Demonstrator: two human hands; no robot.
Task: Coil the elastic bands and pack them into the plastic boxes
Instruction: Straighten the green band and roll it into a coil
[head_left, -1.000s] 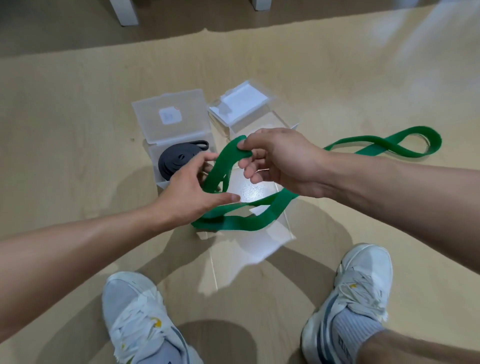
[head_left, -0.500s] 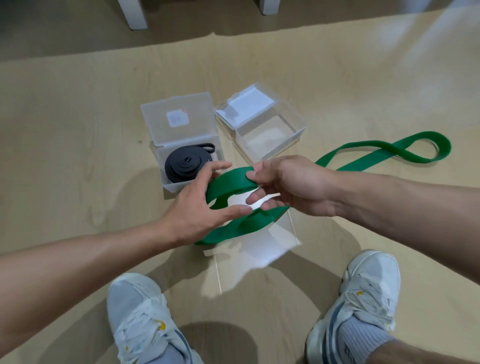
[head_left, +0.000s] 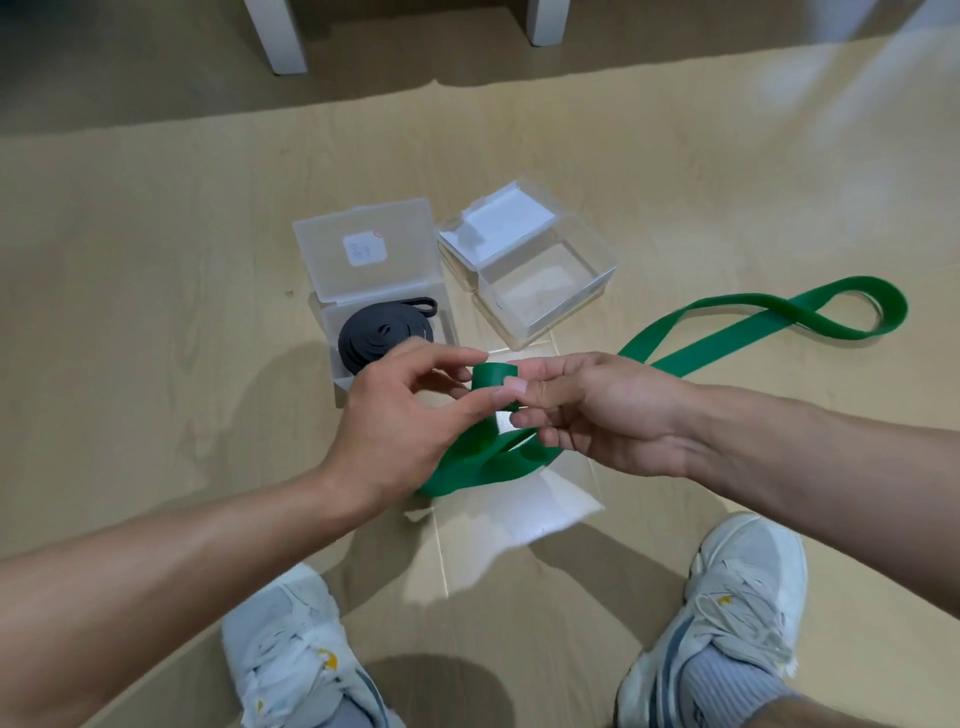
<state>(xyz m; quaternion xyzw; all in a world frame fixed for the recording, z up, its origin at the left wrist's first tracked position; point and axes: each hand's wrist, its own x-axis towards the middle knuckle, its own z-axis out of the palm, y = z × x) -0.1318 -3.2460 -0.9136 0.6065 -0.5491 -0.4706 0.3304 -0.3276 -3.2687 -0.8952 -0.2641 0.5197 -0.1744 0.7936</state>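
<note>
A long green elastic band (head_left: 737, 325) trails across the floor to the right, ending in a loop. Its near end is folded into a small tight roll between my hands. My left hand (head_left: 400, 421) pinches that roll from the left with thumb and fingers. My right hand (head_left: 582, 410) pinches it from the right. More green band hangs slack under both hands. A coiled black band (head_left: 384, 335) lies in the left clear plastic box (head_left: 332, 332), lid open. The right clear box (head_left: 550, 291) stands open with nothing in it.
Both boxes stand on a pale wooden floor just beyond my hands. My two white sneakers (head_left: 727, 613) are at the bottom of the view. A bright patch of light (head_left: 524, 514) lies on the floor under the hands. White furniture legs (head_left: 275, 36) stand at the far edge.
The wide open loop of green band between my hands has been drawn in to a small tight roll pinched by both hands. The view has tilted down a little.
</note>
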